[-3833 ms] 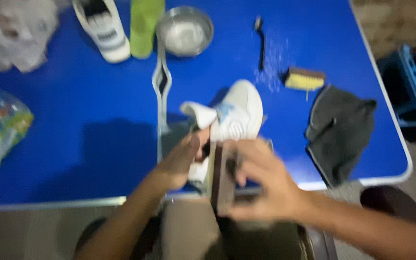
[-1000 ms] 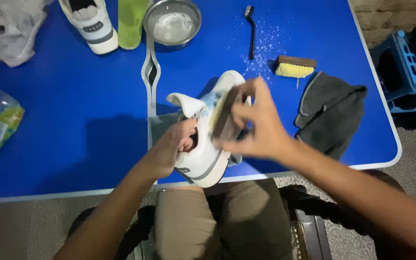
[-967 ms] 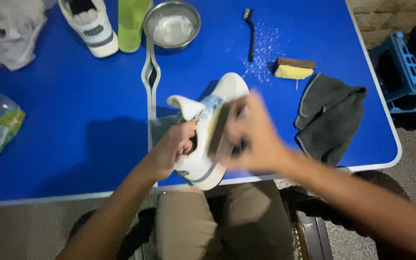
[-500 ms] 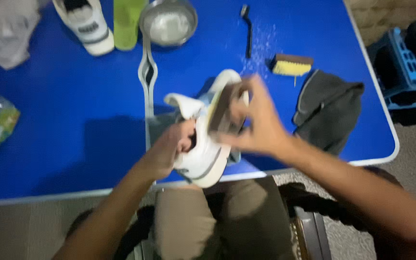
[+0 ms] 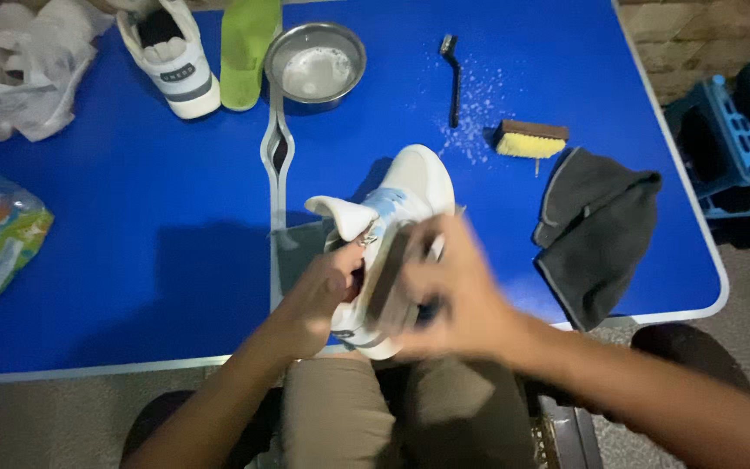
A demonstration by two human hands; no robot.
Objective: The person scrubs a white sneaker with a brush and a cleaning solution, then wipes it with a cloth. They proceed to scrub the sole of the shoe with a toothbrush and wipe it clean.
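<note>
Blue folding table (image 5: 132,217): white sneaker (image 5: 397,195) at 6 o'clock edge, steadied by grasping left hand (image 5: 319,295), blurred right hand (image 5: 449,291) gripping brush (image 5: 385,274) against its side; scrubbing seemingly midway, second sneaker (image 5: 171,56) at 11 o'clock untouched.

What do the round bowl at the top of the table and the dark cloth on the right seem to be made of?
The bowl looks like bare metal, probably steel: its grey rim shines and its wall is thin. It holds foamy white liquid. The dark cloth looks like soft woven or microfibre fabric: matt, crumpled in folds, with a stitched pale edge. Neither can be told for certain.
</note>
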